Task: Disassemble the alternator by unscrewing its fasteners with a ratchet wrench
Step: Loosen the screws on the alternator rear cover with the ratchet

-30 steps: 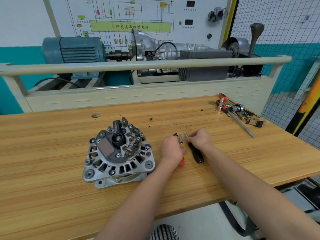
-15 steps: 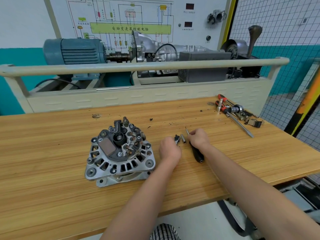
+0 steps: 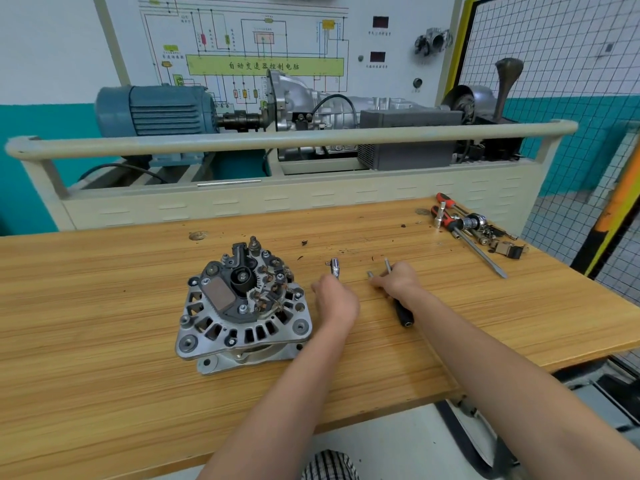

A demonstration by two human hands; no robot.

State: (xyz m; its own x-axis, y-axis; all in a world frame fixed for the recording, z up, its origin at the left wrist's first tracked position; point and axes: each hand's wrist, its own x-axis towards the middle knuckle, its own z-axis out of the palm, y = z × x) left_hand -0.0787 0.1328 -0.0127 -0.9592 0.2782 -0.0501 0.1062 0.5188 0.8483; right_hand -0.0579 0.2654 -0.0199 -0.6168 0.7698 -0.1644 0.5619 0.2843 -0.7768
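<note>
The left hand [image 3: 335, 299] is curled round the handle of a small chrome ratchet wrench [image 3: 334, 266], whose head pokes out beyond the knuckles toward 12 o'clock; the right hand [image 3: 398, 279] pinches a short silver socket bit [image 3: 370, 274] at its fingertips, with a black-handled driver [image 3: 401, 311] lying on the bench partly under the wrist and running toward 5 o'clock. The step in hand looks like fitting the bit to the ratchet: it would go best by bringing the two tips together squarely, seating the bit fully before moving to a fastener. Both forearms reach in from 6 o'clock, wrists low over the wooden workbench [image 3: 104, 341], knuckles up. The grey cast-aluminium alternator [image 3: 242, 306] sits just beside the left hand at 9 o'clock, rear face up, fasteners seemingly in place. A cluster of red-handled screwdrivers and sockets [image 3: 467, 226] lies well apart at 2 o'clock.
</note>
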